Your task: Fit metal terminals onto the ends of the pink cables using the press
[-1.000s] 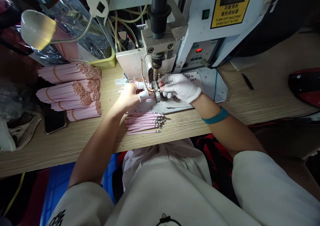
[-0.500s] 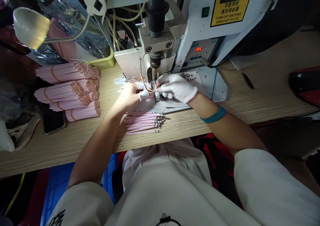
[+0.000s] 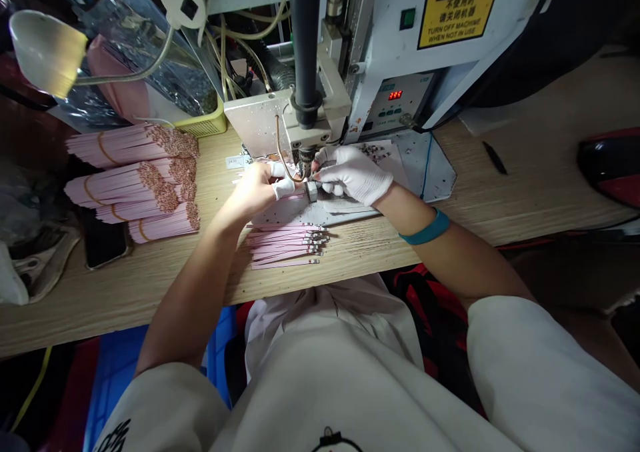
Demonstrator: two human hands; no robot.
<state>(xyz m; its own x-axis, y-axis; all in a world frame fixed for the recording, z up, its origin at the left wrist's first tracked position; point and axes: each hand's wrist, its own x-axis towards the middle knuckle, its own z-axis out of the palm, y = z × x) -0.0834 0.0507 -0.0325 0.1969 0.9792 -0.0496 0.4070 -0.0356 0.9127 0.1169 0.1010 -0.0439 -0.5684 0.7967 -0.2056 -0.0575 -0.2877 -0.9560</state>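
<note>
The person's left hand (image 3: 253, 189), with white wrapping on its fingers, and the gloved right hand (image 3: 353, 175) are holding close together, with their fingertips almost meeting beneath the head of a bench-mounted press machine (image 3: 304, 162). A small metal block (image 3: 312, 191) is sitting between them, just below that head, though I cannot tell whether either hand is clamped on it. The main risk appears to be a pinched fingertip, since the fingers are working directly under the head while the red digital display (image 3: 395, 95) is glowing. A thin copper-coloured tube (image 3: 278, 139) is also curving down beside the left fingers, where a careless shift could snag it. Loose pink strips (image 3: 285, 245) are lying just below the hands, and a stray wrist movement could knock them askew. The wooden bench (image 3: 350, 272) is carrying banded bundles of pink strips (image 3: 130, 144), a phone (image 3: 103, 239) and a metal plate (image 3: 430, 172), while a gooseneck lamp (image 3: 47, 52) is hanging overhead.
</note>
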